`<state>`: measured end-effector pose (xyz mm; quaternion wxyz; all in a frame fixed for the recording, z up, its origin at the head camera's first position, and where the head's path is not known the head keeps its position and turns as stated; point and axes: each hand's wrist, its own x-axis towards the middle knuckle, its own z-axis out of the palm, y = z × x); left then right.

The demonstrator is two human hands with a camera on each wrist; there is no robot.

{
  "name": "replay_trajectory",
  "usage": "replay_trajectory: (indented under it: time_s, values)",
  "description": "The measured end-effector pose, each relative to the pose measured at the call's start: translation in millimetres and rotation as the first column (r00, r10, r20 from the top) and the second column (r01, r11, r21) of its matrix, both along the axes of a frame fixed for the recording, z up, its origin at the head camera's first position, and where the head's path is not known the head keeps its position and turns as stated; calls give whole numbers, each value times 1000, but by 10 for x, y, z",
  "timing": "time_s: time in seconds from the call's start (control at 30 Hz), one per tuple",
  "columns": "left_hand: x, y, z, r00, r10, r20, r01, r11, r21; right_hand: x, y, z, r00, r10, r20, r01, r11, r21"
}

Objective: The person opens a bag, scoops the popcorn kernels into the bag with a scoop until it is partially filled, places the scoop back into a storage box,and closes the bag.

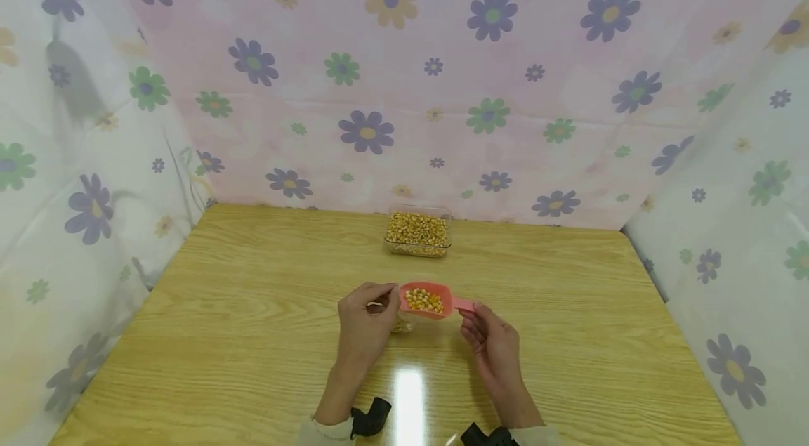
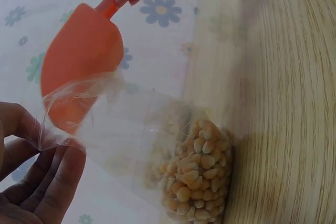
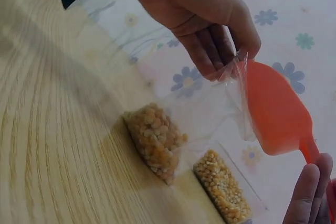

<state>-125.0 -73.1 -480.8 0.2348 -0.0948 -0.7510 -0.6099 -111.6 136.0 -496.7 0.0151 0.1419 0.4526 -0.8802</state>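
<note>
My right hand (image 1: 496,348) grips the handle of a red-orange scoop (image 1: 447,300), which holds yellow corn kernels (image 1: 422,300). In the left wrist view the scoop's (image 2: 84,51) tip reaches into the mouth of a clear plastic bag (image 2: 126,124). My left hand (image 1: 366,323) pinches the rim of that bag at its mouth. Corn kernels (image 2: 199,177) fill the bottom of the bag, which stands on the table; its upper part is see-through and slack. In the right wrist view, the bag (image 3: 205,108) hangs from the left hand's (image 3: 210,30) fingertips, beside the scoop (image 3: 278,108).
A clear rectangular container (image 1: 417,249) of corn kernels stands at the back of the wooden table (image 1: 284,270), behind the hands. Flower-patterned cloth (image 1: 430,95) hangs along the back and both sides. Black straps with camera mounts (image 1: 371,418) sit on the wrists.
</note>
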Motion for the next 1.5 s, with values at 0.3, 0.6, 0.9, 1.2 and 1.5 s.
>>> replay_trajectory:
  time_s: [0.3, 0.6, 0.9, 1.2, 1.5]
  values:
    - [-13, -7, 6, 1000, -30, -9, 29, 999, -28, -28, -48, 155, 996, -82, -45, 91, 967, 238]
    - [-34, -10, 20, 1000, -18, -13, 17, 999, -50, -60, -69, 289, 987, -29, -155, 92, 904, 418]
    - [-24, 15, -15, 1000, -19, -19, 18, 998, -54, 27, -72, 484, 972, 40, -231, 107, 800, 590]
    - [2, 15, -11, 1000, 4, -31, -6, 998, -55, 95, -134, 617, 932, 131, -339, 156, 698, 699]
    - [2, -2, -20, 999, 20, -35, -22, 998, -55, 133, -142, 653, 903, 153, -402, 200, 677, 709]
